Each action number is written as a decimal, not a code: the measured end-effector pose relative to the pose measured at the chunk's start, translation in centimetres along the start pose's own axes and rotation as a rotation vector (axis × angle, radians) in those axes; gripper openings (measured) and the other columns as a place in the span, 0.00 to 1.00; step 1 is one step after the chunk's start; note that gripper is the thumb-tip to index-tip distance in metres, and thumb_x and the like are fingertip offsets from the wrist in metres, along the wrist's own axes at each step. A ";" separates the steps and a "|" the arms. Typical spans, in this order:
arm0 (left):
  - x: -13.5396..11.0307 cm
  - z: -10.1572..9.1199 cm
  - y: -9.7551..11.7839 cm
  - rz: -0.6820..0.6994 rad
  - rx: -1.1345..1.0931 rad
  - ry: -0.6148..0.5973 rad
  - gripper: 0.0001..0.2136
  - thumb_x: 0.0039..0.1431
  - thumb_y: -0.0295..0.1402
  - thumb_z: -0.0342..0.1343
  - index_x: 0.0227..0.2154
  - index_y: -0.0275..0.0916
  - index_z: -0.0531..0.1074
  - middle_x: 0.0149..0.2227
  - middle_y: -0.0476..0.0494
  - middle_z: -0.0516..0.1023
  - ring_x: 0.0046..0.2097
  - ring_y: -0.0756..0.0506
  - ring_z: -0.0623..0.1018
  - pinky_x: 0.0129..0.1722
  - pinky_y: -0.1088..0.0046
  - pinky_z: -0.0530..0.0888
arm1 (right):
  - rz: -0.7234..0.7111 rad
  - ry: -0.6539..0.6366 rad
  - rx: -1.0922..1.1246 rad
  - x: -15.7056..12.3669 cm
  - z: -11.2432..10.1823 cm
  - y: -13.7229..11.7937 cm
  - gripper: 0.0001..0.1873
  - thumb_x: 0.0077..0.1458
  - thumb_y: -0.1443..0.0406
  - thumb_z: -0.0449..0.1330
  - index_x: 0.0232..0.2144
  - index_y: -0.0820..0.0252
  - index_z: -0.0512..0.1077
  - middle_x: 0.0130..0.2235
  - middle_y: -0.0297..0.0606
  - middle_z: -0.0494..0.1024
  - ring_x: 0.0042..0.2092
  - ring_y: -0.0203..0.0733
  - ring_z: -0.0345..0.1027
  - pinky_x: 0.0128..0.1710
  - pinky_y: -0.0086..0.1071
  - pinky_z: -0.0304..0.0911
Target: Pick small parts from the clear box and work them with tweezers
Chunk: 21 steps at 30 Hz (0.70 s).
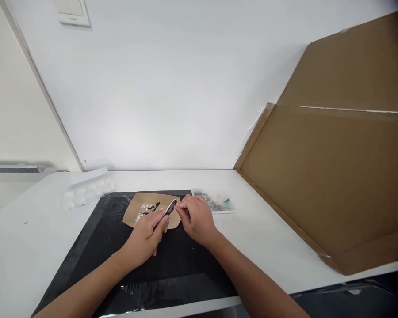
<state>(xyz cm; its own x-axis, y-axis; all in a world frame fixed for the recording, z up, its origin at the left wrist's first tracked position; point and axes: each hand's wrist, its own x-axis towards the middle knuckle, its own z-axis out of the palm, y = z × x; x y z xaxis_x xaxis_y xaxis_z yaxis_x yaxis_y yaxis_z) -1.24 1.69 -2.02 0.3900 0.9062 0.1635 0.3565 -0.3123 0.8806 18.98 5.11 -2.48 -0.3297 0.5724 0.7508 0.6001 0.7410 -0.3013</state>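
Observation:
My left hand (151, 232) is closed around a small, slim black object with a white edge (170, 207), tilted up to the right. At its upper tip, my right hand (197, 218) pinches with thumb and forefinger; what lies between those fingertips is too small to make out. Beneath and behind both hands lies a tan sheet (131, 213) with curved edges. Small white bits (142, 213) and thin black pieces (155, 206) are scattered on it; my left hand covers part of them.
A black mat (172, 274) lies under the sheet on the white table (258, 247). Behind my right hand sits a clear packet of teal and pinkish bits (223, 204). A translucent compartment tray (88, 192) is at the left. Brown cardboard (334, 168) stands at the right.

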 end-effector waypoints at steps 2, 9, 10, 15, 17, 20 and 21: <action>0.0 0.1 -0.1 -0.019 -0.007 -0.006 0.19 0.74 0.47 0.44 0.29 0.41 0.64 0.20 0.59 0.62 0.13 0.54 0.68 0.13 0.80 0.61 | -0.014 -0.032 0.021 -0.1 0.1 0.1 0.08 0.70 0.65 0.54 0.35 0.55 0.66 0.33 0.36 0.76 0.35 0.42 0.69 0.41 0.39 0.59; 0.0 0.1 -0.2 -0.018 -0.033 0.002 0.20 0.74 0.48 0.44 0.29 0.41 0.64 0.20 0.58 0.62 0.13 0.54 0.67 0.13 0.80 0.62 | -0.043 -0.038 0.003 0.1 -0.2 -0.1 0.08 0.70 0.66 0.55 0.34 0.56 0.66 0.31 0.33 0.75 0.33 0.39 0.68 0.42 0.38 0.58; 0.0 0.1 -0.1 -0.021 -0.031 0.002 0.20 0.74 0.48 0.44 0.29 0.41 0.64 0.20 0.58 0.62 0.13 0.54 0.67 0.12 0.80 0.62 | -0.032 -0.012 -0.009 0.1 -0.2 0.0 0.08 0.70 0.66 0.55 0.34 0.56 0.66 0.31 0.33 0.75 0.33 0.39 0.68 0.42 0.38 0.58; -0.1 0.1 0.1 -0.030 -0.003 -0.021 0.19 0.74 0.47 0.44 0.29 0.41 0.63 0.20 0.59 0.62 0.13 0.54 0.68 0.13 0.80 0.61 | -0.050 -0.082 0.013 0.0 -0.2 0.0 0.08 0.70 0.66 0.54 0.34 0.56 0.66 0.32 0.34 0.75 0.34 0.41 0.69 0.42 0.38 0.59; 0.0 0.0 0.0 -0.031 0.000 -0.019 0.19 0.74 0.46 0.44 0.29 0.40 0.63 0.20 0.59 0.62 0.13 0.54 0.68 0.13 0.80 0.62 | -0.075 -0.126 0.027 -0.1 -0.2 -0.1 0.08 0.70 0.65 0.54 0.35 0.56 0.66 0.32 0.34 0.76 0.34 0.41 0.68 0.42 0.39 0.59; 0.0 0.0 0.2 -0.022 -0.003 -0.009 0.19 0.74 0.46 0.44 0.29 0.40 0.63 0.19 0.59 0.62 0.13 0.54 0.68 0.13 0.80 0.61 | -0.062 -0.095 0.002 0.1 -0.3 -0.1 0.08 0.70 0.66 0.54 0.34 0.56 0.66 0.32 0.34 0.75 0.33 0.40 0.68 0.43 0.39 0.58; 0.0 0.0 0.2 -0.017 -0.005 -0.006 0.19 0.74 0.46 0.44 0.29 0.40 0.63 0.20 0.59 0.62 0.13 0.55 0.68 0.13 0.80 0.61 | -0.049 -0.071 -0.010 0.1 -0.4 -0.1 0.09 0.70 0.66 0.54 0.34 0.56 0.66 0.32 0.34 0.75 0.33 0.40 0.68 0.43 0.39 0.57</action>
<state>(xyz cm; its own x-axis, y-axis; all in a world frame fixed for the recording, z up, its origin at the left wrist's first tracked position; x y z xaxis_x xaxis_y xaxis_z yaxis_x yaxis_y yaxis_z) -1.20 1.63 -1.82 0.3895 0.9094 0.1457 0.3588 -0.2955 0.8854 19.17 4.99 -2.16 -0.4099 0.5590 0.7207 0.5893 0.7655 -0.2585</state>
